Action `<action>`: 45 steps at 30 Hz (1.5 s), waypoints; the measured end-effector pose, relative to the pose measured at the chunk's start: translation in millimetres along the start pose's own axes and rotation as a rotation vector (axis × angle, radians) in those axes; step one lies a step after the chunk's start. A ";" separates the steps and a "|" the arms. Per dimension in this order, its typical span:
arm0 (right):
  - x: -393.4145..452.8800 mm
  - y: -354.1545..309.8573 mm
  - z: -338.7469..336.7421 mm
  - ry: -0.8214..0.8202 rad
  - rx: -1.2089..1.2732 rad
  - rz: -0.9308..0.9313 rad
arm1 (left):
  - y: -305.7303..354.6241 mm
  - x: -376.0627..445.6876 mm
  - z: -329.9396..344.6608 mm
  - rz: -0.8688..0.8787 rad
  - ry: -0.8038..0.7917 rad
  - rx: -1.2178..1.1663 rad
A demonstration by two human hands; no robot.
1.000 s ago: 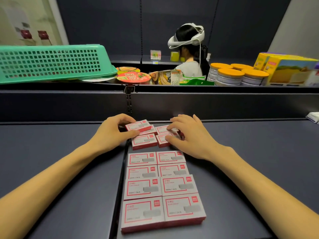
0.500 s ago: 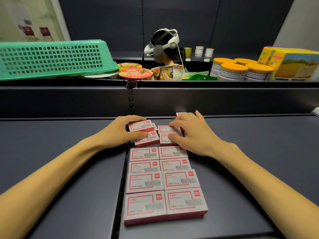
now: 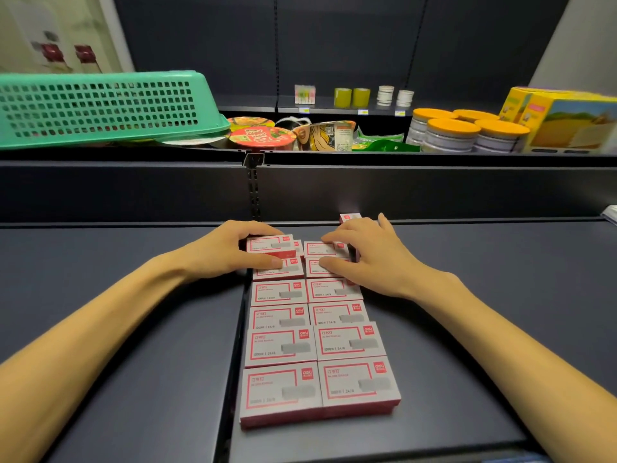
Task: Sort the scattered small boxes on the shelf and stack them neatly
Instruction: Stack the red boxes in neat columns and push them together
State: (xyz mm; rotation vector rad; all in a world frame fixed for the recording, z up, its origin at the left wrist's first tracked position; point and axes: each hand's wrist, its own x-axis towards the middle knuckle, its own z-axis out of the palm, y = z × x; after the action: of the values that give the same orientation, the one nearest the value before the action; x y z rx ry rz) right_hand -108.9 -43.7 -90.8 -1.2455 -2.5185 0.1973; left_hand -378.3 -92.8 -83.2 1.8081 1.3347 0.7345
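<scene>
Several small white-and-red boxes [image 3: 347, 340] lie in two neat columns down the middle of the dark shelf [image 3: 484, 329]. At the far end of the columns my left hand [image 3: 227, 250] grips one raised box [image 3: 270, 246] between thumb and fingers, on top of another box. My right hand [image 3: 370, 259] rests with fingers spread on the far right boxes [image 3: 319, 249], pressing them from the side. One more box [image 3: 349, 218] stands upright behind my right hand, against the shelf's back wall.
A back wall [image 3: 434, 192] closes the shelf. On the level above sit an overturned green basket [image 3: 100, 108], noodle bowls [image 3: 262, 137], orange-lidded tubs [image 3: 447, 133] and yellow cartons [image 3: 567, 121]. A vertical seam [image 3: 238, 329] runs down the shelf left of the boxes.
The view has tilted and the person behind the shelves is out of sight. My hands stay on the far boxes, having nudged them closer together; the upright box behind my right hand now shows.
</scene>
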 end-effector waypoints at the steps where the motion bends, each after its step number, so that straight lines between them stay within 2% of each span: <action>1: -0.1 -0.2 -0.4 -0.003 0.003 0.000 | 0.4 0.1 0.2 -0.001 0.000 -0.001; 14: 0.8 -3.7 -3.3 -0.018 0.078 0.000 | 0.6 0.4 -1.3 0.007 -0.026 -0.002; 37: -1.1 -15.3 -2.2 -0.013 -0.005 0.031 | 3.3 0.9 0.9 -0.014 -0.022 0.011; 41: 0.7 6.8 -16.8 0.122 0.106 0.187 | 4.4 -1.1 -3.9 0.004 0.075 0.107; 45: -1.9 23.0 -23.2 0.099 -0.049 0.433 | 1.4 -3.8 -4.5 0.032 0.053 0.144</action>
State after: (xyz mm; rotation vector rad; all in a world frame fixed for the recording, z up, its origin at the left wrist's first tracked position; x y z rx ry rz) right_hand -82.6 -31.6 -75.5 -1.7629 -2.1536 0.1675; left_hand -382.3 -95.6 -79.6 1.9393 1.4286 0.7240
